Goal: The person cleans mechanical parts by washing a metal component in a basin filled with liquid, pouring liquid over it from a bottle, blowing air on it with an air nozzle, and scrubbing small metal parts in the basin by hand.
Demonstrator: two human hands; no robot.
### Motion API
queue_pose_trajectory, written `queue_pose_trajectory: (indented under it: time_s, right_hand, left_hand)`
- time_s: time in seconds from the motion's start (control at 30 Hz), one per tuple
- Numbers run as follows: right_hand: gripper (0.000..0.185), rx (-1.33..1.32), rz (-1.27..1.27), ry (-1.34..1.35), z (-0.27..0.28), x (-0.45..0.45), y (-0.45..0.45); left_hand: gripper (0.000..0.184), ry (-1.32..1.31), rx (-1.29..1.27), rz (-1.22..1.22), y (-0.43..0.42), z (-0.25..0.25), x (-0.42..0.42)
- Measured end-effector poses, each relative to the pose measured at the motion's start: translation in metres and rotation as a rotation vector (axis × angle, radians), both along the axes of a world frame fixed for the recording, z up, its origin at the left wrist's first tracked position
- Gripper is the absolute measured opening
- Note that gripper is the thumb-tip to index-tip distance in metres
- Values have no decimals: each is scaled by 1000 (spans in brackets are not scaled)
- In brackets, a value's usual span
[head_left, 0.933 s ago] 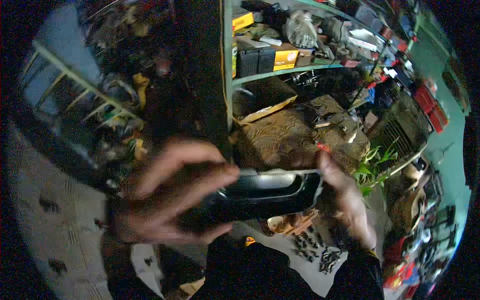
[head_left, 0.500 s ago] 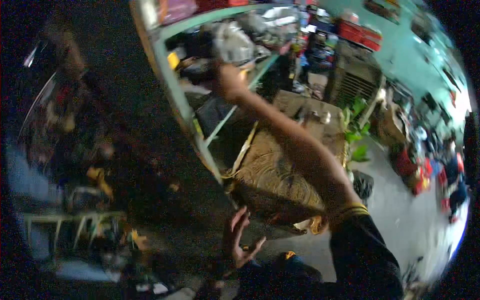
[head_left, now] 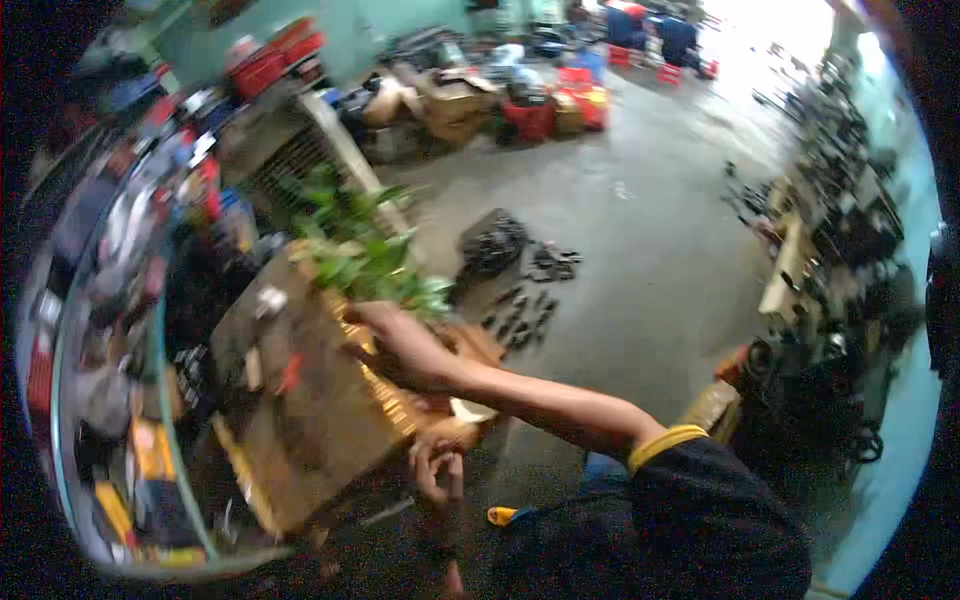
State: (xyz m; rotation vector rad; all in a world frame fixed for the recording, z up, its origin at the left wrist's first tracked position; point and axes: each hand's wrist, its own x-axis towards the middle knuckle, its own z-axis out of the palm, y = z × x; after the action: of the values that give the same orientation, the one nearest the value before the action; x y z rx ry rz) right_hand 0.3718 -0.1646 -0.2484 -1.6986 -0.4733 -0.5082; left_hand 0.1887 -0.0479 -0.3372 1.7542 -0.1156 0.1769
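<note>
A wooden table (head_left: pixel 320 440) with a carved, gold-coloured edge stands left of my arms. My right hand (head_left: pixel 385 335) is at this edge, beside a leafy green plant (head_left: pixel 360 250). Motion blurs its fingers, so I cannot tell whether it grips or touches anything. Lower down, near the table's front corner, my left hand (head_left: pixel 435 470) hangs with loosely bent fingers apart and nothing visible in them. On the tabletop lie a small red item (head_left: pixel 291 372) and a small white item (head_left: pixel 270 300), both too blurred to name.
Cluttered green-framed shelves (head_left: pixel 165 400) line the left side. On the grey floor (head_left: pixel 620 260) sit a black bag (head_left: pixel 493 242) and several small dark pieces (head_left: pixel 520 315). Piled dark parts (head_left: pixel 840 230) run along the right wall. Red crates (head_left: pixel 275 60) and boxes stand at the back.
The view has swung right, showing more floor and the right wall. My right hand has gone from the shelf to the table's edge. My left hand's fingers are less spread.
</note>
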Motion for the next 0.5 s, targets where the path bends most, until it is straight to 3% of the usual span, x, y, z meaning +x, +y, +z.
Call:
queue_pose_trajectory:
  time_s: [0.03,0.07,0.1,0.17,0.23,0.37,0.43,0.5]
  right_hand:
    - [32,82,-52,123,-14,-21,-93]
    - [31,215,-115,98,-56,-29,-167]
    - [29,-69,-493,224,-91,-50,-230]
    - [26,82,-600,435,-110,-97,-339]
    - [23,120,-746,524,-114,-131,-425]
    - [22,221,-884,642,-109,-135,-589]
    - [19,289,-952,627,-115,-112,-674]
    - [18,360,-948,574,-146,-85,-757]
  left_hand:
    - [38,145,47,-163,-45,11,17]
    - [37,61,168,-227,-94,-2,43]
    - [37,-29,281,-286,-147,-22,69]
    - [36,236,-223,-458,-269,-43,99]
    - [33,49,-30,-583,-383,-35,122]
    - [29,384,-242,-777,-592,-7,155]
    - [29,425,-201,-853,-687,-34,193]
    - [27,159,28,-1005,-775,-66,231]
